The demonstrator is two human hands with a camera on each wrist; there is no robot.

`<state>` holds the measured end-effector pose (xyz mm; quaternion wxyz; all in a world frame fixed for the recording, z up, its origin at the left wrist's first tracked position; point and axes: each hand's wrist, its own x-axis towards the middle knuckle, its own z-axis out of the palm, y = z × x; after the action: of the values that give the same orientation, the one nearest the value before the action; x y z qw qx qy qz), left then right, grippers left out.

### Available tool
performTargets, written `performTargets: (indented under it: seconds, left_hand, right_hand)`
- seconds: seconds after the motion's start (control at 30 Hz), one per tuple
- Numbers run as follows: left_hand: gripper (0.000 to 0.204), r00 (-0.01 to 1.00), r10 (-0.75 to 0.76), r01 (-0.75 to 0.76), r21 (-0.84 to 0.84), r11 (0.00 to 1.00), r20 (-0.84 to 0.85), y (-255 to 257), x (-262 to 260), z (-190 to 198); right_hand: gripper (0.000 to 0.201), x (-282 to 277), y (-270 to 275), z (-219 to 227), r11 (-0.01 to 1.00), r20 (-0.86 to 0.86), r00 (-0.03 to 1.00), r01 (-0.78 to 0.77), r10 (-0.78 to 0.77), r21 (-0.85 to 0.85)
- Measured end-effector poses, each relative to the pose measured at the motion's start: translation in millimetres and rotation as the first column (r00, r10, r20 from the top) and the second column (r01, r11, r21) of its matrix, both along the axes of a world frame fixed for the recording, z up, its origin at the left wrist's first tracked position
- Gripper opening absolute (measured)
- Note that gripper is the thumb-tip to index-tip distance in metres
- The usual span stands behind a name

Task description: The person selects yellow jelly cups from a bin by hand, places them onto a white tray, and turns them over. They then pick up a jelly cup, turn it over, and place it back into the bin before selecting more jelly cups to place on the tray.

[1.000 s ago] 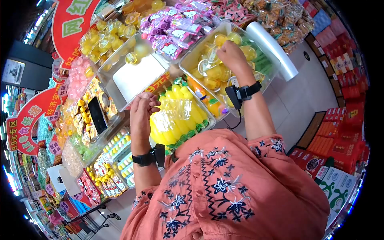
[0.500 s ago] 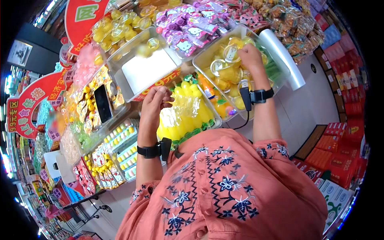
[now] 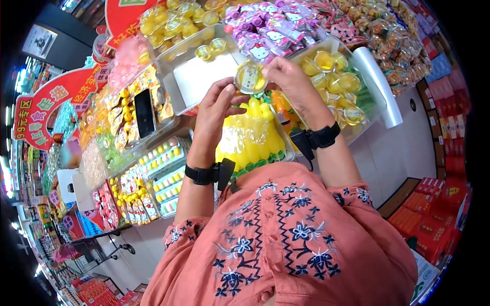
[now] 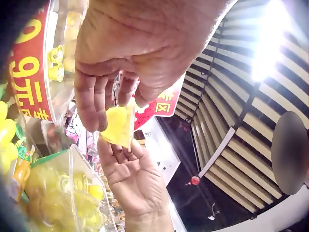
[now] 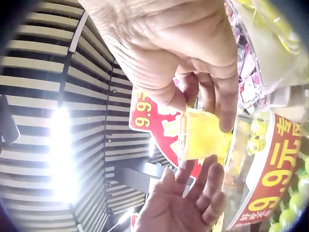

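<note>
Between the two hands is a clear round cup of yellow jelly (image 3: 250,77) with a printed lid, also seen as a yellow cup (image 4: 118,126) in the left wrist view and as a yellow cup (image 5: 202,134) in the right wrist view. My right hand (image 3: 294,85) pinches its right side between thumb and fingers. On the opposite side, my left hand (image 3: 214,109) has its fingertips at the cup's edge, the fingers bent loosely; firm contact is hard to tell. Two similar cups (image 3: 211,49) lie in a white-bottomed clear bin (image 3: 196,76) behind.
A clear bin of yellow jelly cups (image 3: 334,81) stands at the right, beside a plastic roll (image 3: 377,86). Yellow banana-shaped packs (image 3: 250,135) lie below the hands. A black phone (image 3: 145,113) rests on snack packs at the left; purple packets (image 3: 270,30) lie behind.
My right hand has moved left out of the yellow-cup bin and now holds a cup near my left hand. A second cup shows clearly in the white-bottomed bin. The head view has shifted.
</note>
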<state>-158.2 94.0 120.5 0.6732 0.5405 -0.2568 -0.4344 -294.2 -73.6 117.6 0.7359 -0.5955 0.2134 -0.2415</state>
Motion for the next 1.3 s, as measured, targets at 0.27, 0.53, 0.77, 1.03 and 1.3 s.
performTargets:
  seconds: [0.27, 0.53, 0.77, 1.03, 1.3]
  left_hand:
    - [0.02, 0.994, 0.096, -0.099, -0.056, 0.993, -0.052, 10.0, 8.0, -12.8]
    - [0.023, 0.988, 0.152, -0.152, -0.05, 0.987, -0.005, 5.8, 20.1, -10.5]
    - [0.042, 0.993, 0.103, -0.097, -0.103, 0.99, 0.056, 4.9, 13.2, -7.7]
    - [0.049, 0.993, 0.108, -0.114, -0.13, 0.985, -0.054, 6.5, 16.3, -18.0]
    - [0.038, 0.991, 0.137, -0.137, -0.049, 0.989, -0.008, 6.1, 29.4, -24.9]
  right_hand:
    - [0.015, 12.8, 14.4, 4.9, 0.997, -0.025, 0.998, -0.062, 0.06, -0.051]
    - [0.029, 19.3, 18.4, -8.9, 0.987, 0.066, 0.992, -0.114, 0.107, 0.114]
    - [0.037, 30.4, 28.5, -19.5, 0.941, 0.167, 0.986, -0.081, 0.026, 0.33]
    - [0.026, 34.9, 30.7, -21.8, 0.969, 0.064, 0.993, -0.108, 0.096, 0.222]
    - [0.022, 46.3, 23.1, -19.0, 0.982, 0.037, 0.995, -0.101, 0.096, 0.16]
